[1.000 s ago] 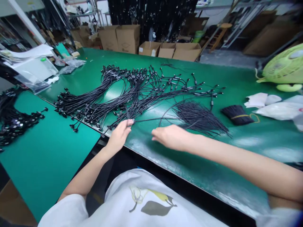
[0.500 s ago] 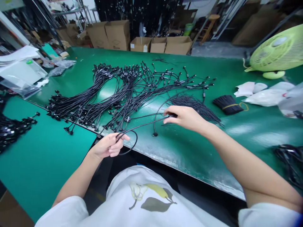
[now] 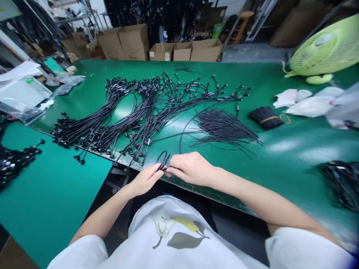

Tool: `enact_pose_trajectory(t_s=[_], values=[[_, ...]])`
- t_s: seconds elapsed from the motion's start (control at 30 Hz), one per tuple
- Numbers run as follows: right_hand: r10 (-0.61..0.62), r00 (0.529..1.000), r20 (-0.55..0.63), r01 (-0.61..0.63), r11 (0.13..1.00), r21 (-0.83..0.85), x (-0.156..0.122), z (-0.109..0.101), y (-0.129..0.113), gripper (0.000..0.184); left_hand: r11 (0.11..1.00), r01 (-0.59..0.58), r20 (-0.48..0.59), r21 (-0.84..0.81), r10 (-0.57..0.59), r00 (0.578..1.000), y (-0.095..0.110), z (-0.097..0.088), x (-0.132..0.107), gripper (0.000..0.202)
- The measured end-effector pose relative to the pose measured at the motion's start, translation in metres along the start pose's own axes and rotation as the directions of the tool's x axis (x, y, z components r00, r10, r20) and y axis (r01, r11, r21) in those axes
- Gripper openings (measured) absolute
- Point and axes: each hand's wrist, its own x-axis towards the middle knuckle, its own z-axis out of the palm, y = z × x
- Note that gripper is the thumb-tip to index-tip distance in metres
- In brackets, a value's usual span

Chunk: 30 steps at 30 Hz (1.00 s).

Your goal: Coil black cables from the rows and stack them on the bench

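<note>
White tee (image 3: 179, 231) with a pear print at the bottom of view, both forearms reaching out over the table edge. Left hand (image 3: 146, 180) sits at the edge of the green mat (image 3: 294, 164), fingers and thumb pinching a small loop of black cable (image 3: 163, 160) held just above the mat. Right hand (image 3: 190, 169) is right beside it, fingers pressed together, fingertips up against the loop; can't tell if they grip it. Teal mat (image 3: 47, 186) on the near left, dark connector cables (image 3: 17, 160) heaped on its far end. Across the green mat, many black cables with connectors (image 3: 120, 119) lie side by side in long bunches. To their right, a fan-shaped spread of thin black wires (image 3: 224, 127), then a black wire bundle (image 3: 265, 117) tied with yellow string. Black cable heap (image 3: 340, 183) at the right edge of view. White bags (image 3: 308, 106) and a lime green fan (image 3: 327, 48) at far right. Papers (image 3: 19, 73) and clear plastic bags (image 3: 66, 84) at far left. Cardboard boxes (image 3: 182, 51) stand past the table, wooden stool (image 3: 239, 26) and dark hanging bundles (image 3: 151, 18) behind them
</note>
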Motion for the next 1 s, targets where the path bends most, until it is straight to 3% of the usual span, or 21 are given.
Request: enact_pose_trajectory(t_s=[0.1, 0.17, 0.3, 0.37, 0.4, 0.47, 0.53, 0.6, 0.7, 0.77, 0.83, 0.9, 1.0], values=[[0.111, 0.961, -0.255, -0.027, 0.950, 0.311, 0.009, 0.006, 0.017, 0.030, 0.962, -0.025, -0.070, -0.273, 0.006, 0.998, 0.003, 0.004, -0.001, 0.028], [0.257, 0.909, -0.328, -0.059, 0.859, 0.508, 0.013, 0.022, 0.025, 0.038, 0.872, -0.053, -0.137, -0.487, -0.016, 0.990, 0.003, 0.007, 0.003, 0.029], [0.575, 0.789, -0.215, -0.172, 0.542, 0.822, 0.018, 0.058, 0.026, 0.037, 0.791, 0.021, -0.075, -0.612, -0.085, 0.994, -0.001, 0.022, 0.009, 0.041], [0.669, 0.722, -0.175, -0.124, 0.374, 0.919, 0.019, 0.067, 0.020, 0.038, 0.759, 0.046, -0.087, -0.650, -0.134, 0.987, -0.004, 0.034, 0.007, 0.047], [0.686, 0.716, -0.131, -0.089, 0.276, 0.957, 0.019, 0.068, 0.017, 0.039, 0.749, 0.038, -0.123, -0.661, -0.158, 0.980, -0.006, 0.040, 0.005, 0.047], [0.684, 0.729, -0.025, -0.026, 0.065, 0.998, 0.019, 0.069, 0.009, 0.042, 0.783, 0.021, -0.198, -0.622, -0.183, 0.963, -0.010, 0.048, 0.001, 0.043], [0.664, 0.746, 0.049, 0.002, -0.075, 0.997, 0.018, 0.069, 0.000, 0.043, 0.874, 0.049, -0.206, -0.483, -0.168, 0.964, -0.016, 0.051, -0.003, 0.035], [0.663, 0.746, 0.057, 0.011, -0.098, 0.995, 0.016, 0.073, -0.012, 0.041, 0.940, 0.102, -0.150, -0.326, -0.158, 0.976, -0.021, 0.051, -0.006, 0.027], [0.652, 0.758, 0.017, -0.007, -0.019, 1.000, 0.010, 0.083, -0.029, 0.042, 0.948, 0.185, -0.004, -0.259, -0.193, 0.981, -0.031, 0.050, -0.009, 0.024], [0.624, 0.782, 0.016, -0.014, -0.008, 1.000, 0.006, 0.088, -0.036, 0.042, 0.915, 0.257, 0.141, -0.310, -0.223, 0.965, -0.036, 0.052, -0.012, 0.030], [0.602, 0.797, 0.048, 0.006, -0.089, 0.996, 0.003, 0.088, -0.036, 0.042, 0.863, 0.338, 0.271, -0.375, -0.246, 0.931, -0.040, 0.057, -0.016, 0.038], [0.582, 0.808, 0.095, 0.034, -0.207, 0.978, 0.002, 0.083, -0.031, 0.045, 0.793, 0.398, 0.332, -0.462, -0.262, 0.906, -0.038, 0.063, -0.019, 0.047], [0.526, 0.838, 0.144, 0.041, -0.324, 0.945, 0.001, 0.070, -0.021, 0.056, 0.582, 0.449, 0.392, -0.678, -0.231, 0.890, -0.025, 0.071, -0.020, 0.055]])
